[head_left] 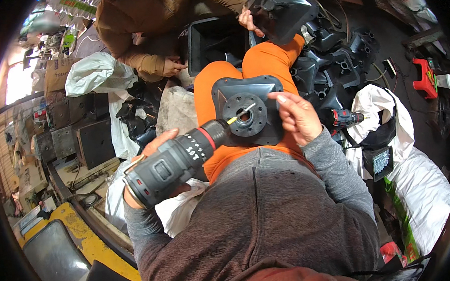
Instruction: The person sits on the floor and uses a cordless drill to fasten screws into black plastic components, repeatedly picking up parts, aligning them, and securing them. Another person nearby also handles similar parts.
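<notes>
My left hand (163, 140) grips a dark grey cordless drill (173, 163) with a red ring. Its chuck and slim bit (241, 114) point over the part on my lap. That part is a black square plastic housing (242, 86) with rounded corners, lying across my orange-clad thighs. A round flange (232, 105) with several holes and a central opening rises from its middle. Beside the housing's right edge is my right hand (301, 117), thumb and index finger pressed together. Anything between those fingertips is too small to make out.
Opposite me a person in a brown jacket (137, 15) holds another black housing (284, 15). Several similar housings (341, 68) are piled at the right. Nearby are a second drill (346, 117), a small black tray of screws (382, 163) and white sacks (421, 186).
</notes>
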Tool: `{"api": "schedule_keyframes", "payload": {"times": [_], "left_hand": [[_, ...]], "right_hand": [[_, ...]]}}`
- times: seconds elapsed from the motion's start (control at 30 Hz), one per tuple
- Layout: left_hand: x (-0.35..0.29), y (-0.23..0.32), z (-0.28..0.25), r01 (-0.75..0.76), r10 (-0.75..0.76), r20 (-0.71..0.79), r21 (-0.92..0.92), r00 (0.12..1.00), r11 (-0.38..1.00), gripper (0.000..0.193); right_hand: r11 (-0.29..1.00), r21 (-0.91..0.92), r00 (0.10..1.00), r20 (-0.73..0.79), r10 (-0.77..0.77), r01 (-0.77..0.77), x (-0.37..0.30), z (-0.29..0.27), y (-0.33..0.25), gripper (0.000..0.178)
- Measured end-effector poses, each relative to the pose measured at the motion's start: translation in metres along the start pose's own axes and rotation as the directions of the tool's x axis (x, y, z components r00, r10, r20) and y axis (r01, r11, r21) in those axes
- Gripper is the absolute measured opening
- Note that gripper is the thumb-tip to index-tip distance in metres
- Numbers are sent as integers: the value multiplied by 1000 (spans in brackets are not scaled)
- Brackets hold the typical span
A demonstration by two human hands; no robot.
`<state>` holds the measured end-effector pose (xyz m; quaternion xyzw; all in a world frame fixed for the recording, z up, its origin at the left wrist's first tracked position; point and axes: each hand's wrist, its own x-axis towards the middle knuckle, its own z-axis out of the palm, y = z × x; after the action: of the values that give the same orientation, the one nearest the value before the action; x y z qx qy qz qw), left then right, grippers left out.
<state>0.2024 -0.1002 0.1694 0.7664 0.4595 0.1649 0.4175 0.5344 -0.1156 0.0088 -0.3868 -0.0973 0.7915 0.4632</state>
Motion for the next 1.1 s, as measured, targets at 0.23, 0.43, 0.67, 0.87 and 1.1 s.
{"api": "schedule_keyframes", "payload": {"times": [0.23,0.43,0.67,0.87,1.1], "left_hand": [[23,25,-21,32,-60,139,192,988,981,83],[35,35,-19,228,-236,137,75,962,971,79],[41,38,-23,34,-77,177,237,981,971,75],[49,54,-29,110,-168,180,294,969,949,73],[57,57,-31,16,-117,265,355,957,935,64]], "right_hand": [[755,-616,954,-21,-300,223,41,-5,41,33],[721,-661,952,-31,-304,209,43,6,40,21],[582,-732,913,137,-384,354,46,14,22,28],[713,-590,924,196,-329,379,41,37,6,28],[532,-693,873,361,-328,486,59,40,-8,29]]}}
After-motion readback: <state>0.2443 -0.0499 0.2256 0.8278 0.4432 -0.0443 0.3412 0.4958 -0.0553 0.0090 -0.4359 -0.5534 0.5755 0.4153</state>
